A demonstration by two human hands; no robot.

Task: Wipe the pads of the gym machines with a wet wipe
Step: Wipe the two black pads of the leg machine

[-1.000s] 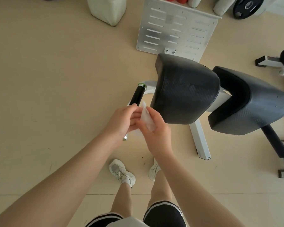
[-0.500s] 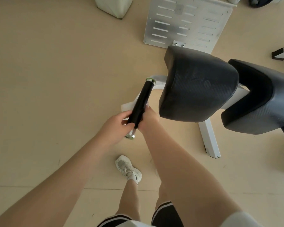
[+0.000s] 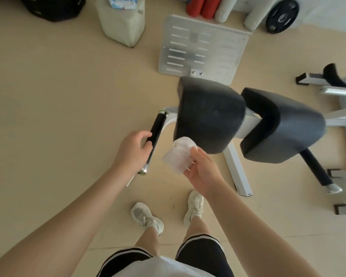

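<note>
Two black pads are seen side by side on a white frame [image 3: 236, 170]: the left pad [image 3: 210, 114] and the right pad [image 3: 284, 124]. A slotted metal plate [image 3: 204, 50] lies on the floor beyond them. A black handle [image 3: 157, 126] beside the left pad is gripped by the left hand [image 3: 131, 151]. The wipe [image 3: 178, 156], crumpled, is pinched by the right hand [image 3: 203, 172] just below the left pad's near edge.
</note>
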